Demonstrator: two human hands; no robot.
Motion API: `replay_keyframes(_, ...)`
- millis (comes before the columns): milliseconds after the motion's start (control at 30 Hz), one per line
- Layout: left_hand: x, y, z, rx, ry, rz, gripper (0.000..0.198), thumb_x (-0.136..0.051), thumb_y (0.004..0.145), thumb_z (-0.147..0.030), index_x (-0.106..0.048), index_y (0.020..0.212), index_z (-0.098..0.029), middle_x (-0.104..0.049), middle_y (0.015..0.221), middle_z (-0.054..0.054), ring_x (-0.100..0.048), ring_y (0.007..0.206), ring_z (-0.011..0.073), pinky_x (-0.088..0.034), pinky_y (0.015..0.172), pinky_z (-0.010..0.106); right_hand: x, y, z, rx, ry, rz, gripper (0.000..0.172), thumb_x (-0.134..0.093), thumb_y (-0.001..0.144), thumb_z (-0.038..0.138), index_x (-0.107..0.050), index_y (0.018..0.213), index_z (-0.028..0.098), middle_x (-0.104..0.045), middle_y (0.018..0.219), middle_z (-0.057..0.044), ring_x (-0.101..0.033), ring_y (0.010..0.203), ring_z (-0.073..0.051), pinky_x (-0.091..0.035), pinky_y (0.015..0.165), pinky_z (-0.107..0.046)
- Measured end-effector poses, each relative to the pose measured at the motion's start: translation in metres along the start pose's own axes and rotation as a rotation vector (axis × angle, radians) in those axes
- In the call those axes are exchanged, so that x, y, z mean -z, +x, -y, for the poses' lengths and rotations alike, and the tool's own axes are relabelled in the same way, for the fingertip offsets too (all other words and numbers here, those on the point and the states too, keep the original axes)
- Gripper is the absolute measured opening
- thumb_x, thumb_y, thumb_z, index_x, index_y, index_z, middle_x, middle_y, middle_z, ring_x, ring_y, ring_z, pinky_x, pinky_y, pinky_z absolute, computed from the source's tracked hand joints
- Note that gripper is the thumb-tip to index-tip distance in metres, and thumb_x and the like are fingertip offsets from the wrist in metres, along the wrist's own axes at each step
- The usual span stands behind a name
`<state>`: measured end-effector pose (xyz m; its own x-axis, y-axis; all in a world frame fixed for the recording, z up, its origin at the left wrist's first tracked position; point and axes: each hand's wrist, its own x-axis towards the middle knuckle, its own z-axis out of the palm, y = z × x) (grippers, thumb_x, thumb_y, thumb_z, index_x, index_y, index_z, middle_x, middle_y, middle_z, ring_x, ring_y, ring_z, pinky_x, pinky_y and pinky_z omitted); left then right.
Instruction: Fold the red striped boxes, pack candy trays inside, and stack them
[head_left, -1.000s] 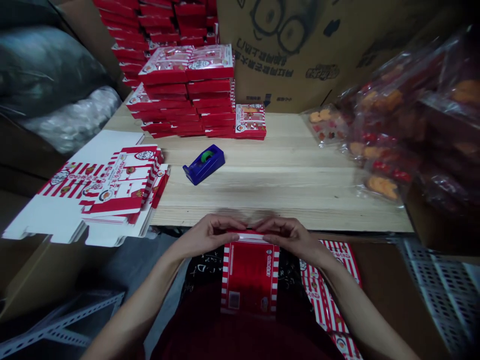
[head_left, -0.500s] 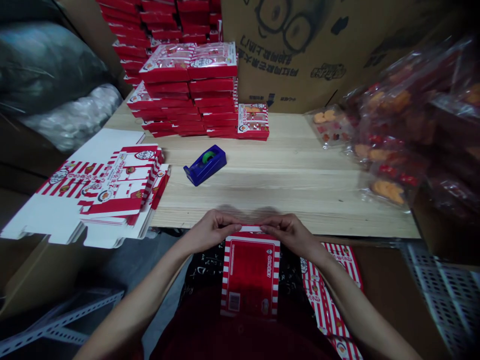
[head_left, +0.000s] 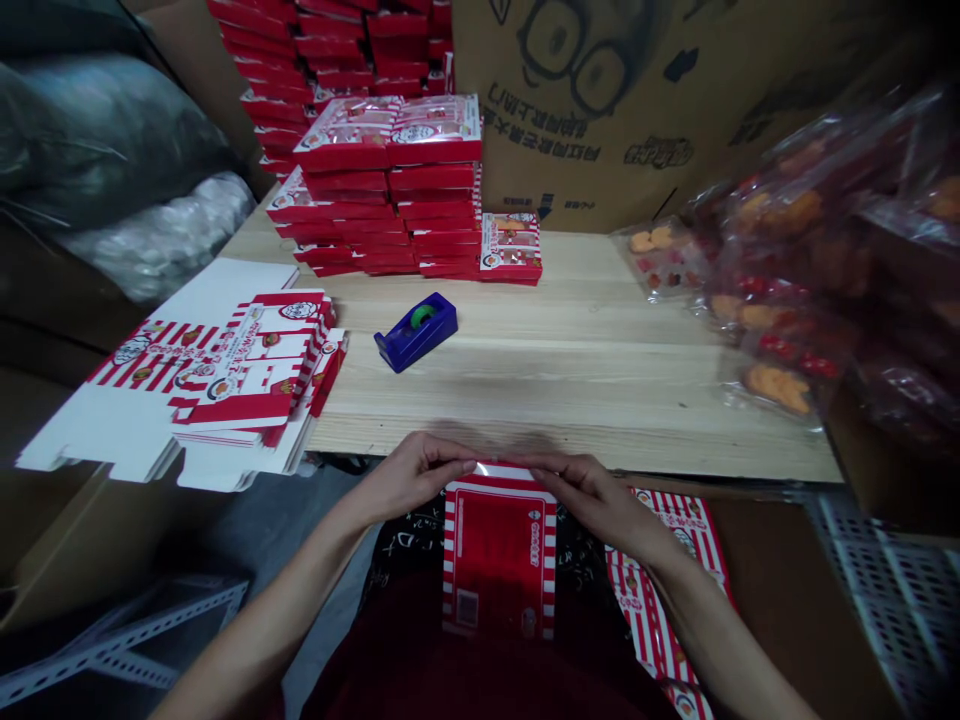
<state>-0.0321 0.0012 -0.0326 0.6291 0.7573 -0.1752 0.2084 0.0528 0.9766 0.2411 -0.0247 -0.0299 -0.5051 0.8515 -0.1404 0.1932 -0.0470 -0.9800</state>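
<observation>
A red box (head_left: 499, 555) with striped white edges and a barcode rests against my lap, its back face turned up. My left hand (head_left: 420, 475) pinches the far left corner of the box. At the far right corner, my right hand (head_left: 585, 495) holds the same top edge between thumb and fingers. The far end flap lies between the two hands at the table's front edge. What is inside the box is hidden.
A blue tape dispenser (head_left: 417, 332) stands on the wooden table (head_left: 585, 370). Flat printed cartons (head_left: 247, 370) lie at left, stacked red boxes (head_left: 390, 200) behind. Bagged toy food (head_left: 776, 380) is heaped at right. More striped boxes (head_left: 675, 600) sit low at right, beside my arm.
The far flap, raised as a pale strip between my fingers before, is now folded down against the box edge. My right hand's fingers have moved inward along it. The view has shifted slightly.
</observation>
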Motion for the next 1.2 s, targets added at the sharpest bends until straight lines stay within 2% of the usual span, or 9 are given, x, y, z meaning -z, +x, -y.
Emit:
replay_keyframes(233,0.000,-0.016,-0.016,-0.147,0.247,0.023,0.038,-0.054,0.104,-0.024,-0.066,0.138,-0.035,-0.072,0.134,0.004,-0.070,0.124,0.0244,-0.055,0.107,0.044,-0.004,-0.024,0.009,0.078,-0.221,0.004,0.044,-0.054,0.105,0.026,-0.054,0.147,0.043,-0.060,0.151,0.002,-0.051,0.145,-0.026,-0.036,0.123,-0.061)
replay_keyframes(400,-0.009,-0.025,-0.013,-0.187,0.272,0.034,0.060,-0.070,0.096,-0.027,-0.050,0.151,-0.038,-0.060,0.150,0.006,-0.057,0.139,0.0273,-0.048,0.116,0.049,-0.006,-0.036,0.005,0.104,-0.297,-0.010,0.048,-0.047,0.107,0.022,-0.049,0.152,0.039,-0.050,0.159,0.001,-0.039,0.153,-0.025,-0.032,0.125,-0.059)
replay_keyframes(567,-0.010,-0.020,0.001,-0.168,0.237,0.013,0.047,-0.067,0.098,-0.028,-0.060,0.143,-0.037,-0.065,0.145,0.005,-0.062,0.134,0.0246,-0.050,0.113,0.045,-0.009,-0.039,0.006,0.123,-0.271,0.019,0.051,-0.042,0.107,0.018,-0.046,0.154,0.038,-0.046,0.162,0.001,-0.023,0.159,-0.024,-0.031,0.126,-0.057)
replay_keyframes(733,-0.019,-0.013,0.011,-0.091,0.092,-0.048,0.030,-0.065,0.099,-0.029,-0.074,0.127,-0.033,-0.075,0.129,0.005,-0.071,0.120,0.0238,-0.056,0.105,0.041,-0.015,-0.036,-0.008,-0.016,-0.013,-0.061,0.029,-0.057,0.103,0.032,-0.071,0.128,0.038,-0.069,0.142,-0.001,-0.061,0.136,-0.024,-0.047,0.117,-0.051)
replay_keyframes(867,-0.025,-0.009,0.005,-0.116,0.111,-0.150,0.029,-0.062,0.100,-0.030,-0.074,0.126,-0.031,-0.076,0.127,0.006,-0.071,0.119,0.0252,-0.055,0.105,0.044,-0.023,-0.026,-0.023,-0.106,0.083,-0.264,0.026,-0.065,0.098,0.043,-0.075,0.121,0.036,-0.074,0.132,-0.003,-0.066,0.127,-0.026,-0.047,0.114,-0.050)
replay_keyframes(967,0.001,-0.002,-0.003,-0.139,0.177,-0.291,0.035,-0.065,0.098,-0.031,-0.068,0.133,-0.033,-0.071,0.137,0.006,-0.066,0.127,0.0257,-0.050,0.110,0.047,-0.023,-0.022,-0.026,-0.168,0.091,-0.291,0.032,-0.067,0.095,0.049,-0.076,0.122,0.035,-0.077,0.127,-0.005,-0.071,0.117,-0.028,-0.052,0.108,-0.048)
replay_keyframes(1100,0.078,0.019,-0.008,-0.084,0.409,-0.884,0.037,-0.073,0.088,-0.031,-0.068,0.124,-0.026,-0.065,0.140,0.009,-0.057,0.133,0.0276,-0.042,0.114,0.048,-0.019,-0.024,-0.022,-0.181,0.081,-0.287,0.036,-0.070,0.090,0.056,-0.080,0.116,0.033,-0.080,0.119,-0.006,-0.074,0.110,-0.029,-0.055,0.103,-0.045)
replay_keyframes(1133,0.098,0.026,-0.006,0.004,0.430,-0.955,0.033,-0.073,0.085,-0.030,-0.069,0.117,-0.023,-0.065,0.137,0.010,-0.055,0.133,0.0280,-0.043,0.112,0.045,-0.020,-0.025,-0.020,-0.170,0.077,-0.286,0.037,-0.071,0.089,0.056,-0.080,0.115,0.032,-0.080,0.118,-0.006,-0.074,0.110,-0.030,-0.057,0.102,-0.044)
replay_keyframes(1200,0.132,0.041,-0.001,0.097,0.404,-0.936,0.020,-0.073,0.081,-0.030,-0.072,0.097,-0.019,-0.072,0.114,0.010,-0.062,0.117,0.0293,-0.049,0.100,0.043,-0.021,-0.027,-0.017,-0.160,0.073,-0.283,0.037,-0.071,0.089,0.056,-0.080,0.116,0.032,-0.082,0.111,-0.005,-0.075,0.108,-0.030,-0.060,0.097,-0.042)
